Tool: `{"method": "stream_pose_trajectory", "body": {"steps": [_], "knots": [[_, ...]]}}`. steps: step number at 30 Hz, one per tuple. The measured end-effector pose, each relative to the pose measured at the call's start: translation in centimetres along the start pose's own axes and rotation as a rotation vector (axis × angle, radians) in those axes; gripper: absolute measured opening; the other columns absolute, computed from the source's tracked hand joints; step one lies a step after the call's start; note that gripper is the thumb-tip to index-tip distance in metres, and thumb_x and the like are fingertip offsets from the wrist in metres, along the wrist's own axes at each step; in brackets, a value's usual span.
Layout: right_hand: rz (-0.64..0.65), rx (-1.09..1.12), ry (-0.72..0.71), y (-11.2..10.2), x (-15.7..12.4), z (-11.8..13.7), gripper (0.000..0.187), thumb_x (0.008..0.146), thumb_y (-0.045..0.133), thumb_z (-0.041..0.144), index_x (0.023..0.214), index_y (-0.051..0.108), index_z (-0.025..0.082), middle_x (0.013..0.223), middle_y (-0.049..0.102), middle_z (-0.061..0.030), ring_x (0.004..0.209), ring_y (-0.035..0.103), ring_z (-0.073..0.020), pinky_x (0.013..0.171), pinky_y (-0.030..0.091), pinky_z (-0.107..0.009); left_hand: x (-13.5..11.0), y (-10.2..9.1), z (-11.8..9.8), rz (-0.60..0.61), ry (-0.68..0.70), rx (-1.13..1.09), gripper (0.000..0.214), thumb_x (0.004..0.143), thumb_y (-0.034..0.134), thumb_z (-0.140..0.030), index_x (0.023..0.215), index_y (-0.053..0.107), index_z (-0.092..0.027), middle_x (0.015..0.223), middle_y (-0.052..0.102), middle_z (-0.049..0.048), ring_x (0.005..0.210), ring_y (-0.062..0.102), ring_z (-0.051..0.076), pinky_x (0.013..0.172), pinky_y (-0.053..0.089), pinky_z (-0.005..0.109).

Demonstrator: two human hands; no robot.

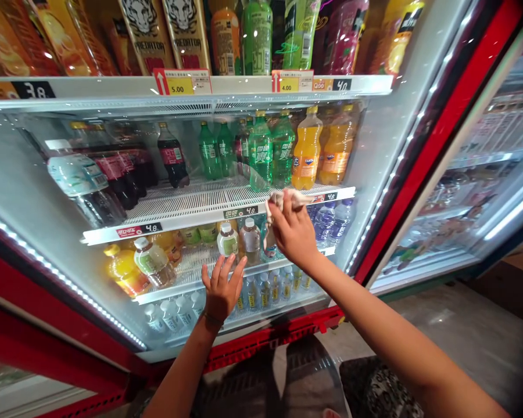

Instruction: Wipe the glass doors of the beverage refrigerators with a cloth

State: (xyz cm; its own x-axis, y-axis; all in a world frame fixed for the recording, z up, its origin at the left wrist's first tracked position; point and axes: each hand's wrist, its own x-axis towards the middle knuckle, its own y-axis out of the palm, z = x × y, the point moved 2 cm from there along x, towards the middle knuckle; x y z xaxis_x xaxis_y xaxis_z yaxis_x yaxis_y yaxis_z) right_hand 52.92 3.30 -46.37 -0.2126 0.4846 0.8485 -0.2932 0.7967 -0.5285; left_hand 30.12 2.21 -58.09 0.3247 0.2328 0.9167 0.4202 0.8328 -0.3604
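I face an open drinks fridge. My right hand (293,231) is closed round a crumpled white cloth (287,200), pressed against the front edge of the white wire shelf (187,203) that carries green soda bottles (260,152) and orange soda bottles (307,150). My left hand (221,287) is lower, fingers spread and resting flat on the front edge of the shelf below (157,293), near small pale bottles (228,239). It holds nothing.
The fridge's red-framed glass door (444,133) stands open at the right. Dark cola bottles (172,155) stand on the left of the wiped shelf. Water bottles (261,289) fill the bottom shelf. Price tags (183,82) line the top shelf under cans and bottles.
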Motion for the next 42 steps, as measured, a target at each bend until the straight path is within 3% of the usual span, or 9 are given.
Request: {"method": "stream_pose_trajectory", "body": {"steps": [4,10,19,24,27,30,34,39,42], "knots": [[0.01,0.079,0.0,0.0,1.3,1.9,0.057,0.1,0.043,0.017,0.156,0.044,0.028,0.166,0.037,-0.0077,0.158,0.023,-0.0334,0.124,0.026,-0.067,0.2,0.1,0.0,-0.006,0.0,0.018,0.061,0.094,0.069,-0.027,0.151,0.049,-0.035,0.131,0.069,0.0085,0.137,0.054,0.027,0.128,0.016,0.054],[0.315,0.222,-0.198,2.5,-6.9,-0.2,0.053,0.101,0.044,0.013,0.145,0.056,0.04,0.147,0.062,0.0011,0.13,0.058,-0.0209,0.122,0.037,-0.055,0.0,-0.4,0.8,-0.008,-0.01,0.025,0.061,0.094,0.068,-0.028,0.152,0.049,-0.036,0.136,0.066,0.0096,0.138,0.053,0.028,0.128,0.015,0.055],[-0.092,-0.326,0.285,-6.2,-7.8,-16.0,0.051,0.099,0.041,0.02,0.147,0.057,0.024,0.127,0.06,-0.0169,0.111,0.056,-0.0293,0.1,0.048,-0.05,3.3,-1.6,1.4,-0.065,-0.005,0.004,0.062,0.089,0.074,-0.028,0.147,0.055,-0.035,0.133,0.066,0.0095,0.141,0.048,0.028,0.128,0.011,0.054],[-0.314,-0.212,0.465,-7.2,-1.9,-15.5,0.065,0.094,0.038,0.017,0.158,0.038,0.018,0.158,0.035,-0.0206,0.147,0.036,-0.0376,0.116,0.038,-0.061,9.5,-2.9,1.5,-0.09,0.059,0.025,0.058,0.09,0.073,-0.028,0.145,0.058,-0.034,0.14,0.062,0.01,0.141,0.048,0.03,0.128,0.014,0.054],[-0.342,-0.087,0.346,-5.2,1.5,-11.1,0.069,0.097,0.031,0.016,0.165,0.022,0.022,0.17,0.021,-0.0147,0.158,0.022,-0.034,0.121,0.036,-0.062,13.6,-3.7,1.8,-0.104,0.068,0.044,0.057,0.091,0.071,-0.03,0.146,0.056,-0.034,0.144,0.06,0.0108,0.141,0.048,0.032,0.127,0.015,0.056],[-0.22,-0.104,0.002,-3.6,3.1,-6.9,0.064,0.102,0.034,0.022,0.165,0.023,0.023,0.168,0.031,-0.0137,0.158,0.024,-0.033,0.123,0.035,-0.062,17.0,-4.3,2.0,-0.136,0.066,0.058,0.06,0.092,0.068,-0.03,0.15,0.052,-0.033,0.148,0.057,0.0118,0.143,0.046,0.034,0.125,0.017,0.059],[0.033,-0.168,-0.345,-5.1,4.1,-7.8,0.055,0.104,0.045,0.035,0.158,0.04,0.031,0.163,0.044,-0.0043,0.155,0.033,-0.0274,0.126,0.033,-0.057,20.5,-4.6,1.8,-0.151,0.098,0.037,0.063,0.093,0.066,-0.03,0.153,0.048,-0.031,0.15,0.055,0.0129,0.146,0.044,0.034,0.126,0.017,0.058],[-0.245,-0.124,0.279,-11.1,5.3,-17.9,0.054,0.106,0.031,0.04,0.152,0.048,0.018,0.165,0.037,-0.0147,0.152,0.036,-0.0333,0.122,0.035,-0.061,23.5,-4.5,1.6,-0.15,0.097,-0.013,0.061,0.094,0.064,-0.03,0.153,0.047,-0.031,0.154,0.052,0.0135,0.149,0.04,0.034,0.126,0.017,0.06],[-0.419,-0.056,0.596,-12.7,5.7,-20.8,0.058,0.106,0.024,0.039,0.15,0.048,0.009,0.165,0.033,-0.0215,0.149,0.039,-0.0363,0.119,0.037,-0.062,24.2,-4.1,1.7,-0.161,0.093,-0.024,0.062,0.095,0.062,-0.029,0.154,0.046,-0.032,0.155,0.05,0.0136,0.15,0.038,0.034,0.126,0.017,0.061]]}}
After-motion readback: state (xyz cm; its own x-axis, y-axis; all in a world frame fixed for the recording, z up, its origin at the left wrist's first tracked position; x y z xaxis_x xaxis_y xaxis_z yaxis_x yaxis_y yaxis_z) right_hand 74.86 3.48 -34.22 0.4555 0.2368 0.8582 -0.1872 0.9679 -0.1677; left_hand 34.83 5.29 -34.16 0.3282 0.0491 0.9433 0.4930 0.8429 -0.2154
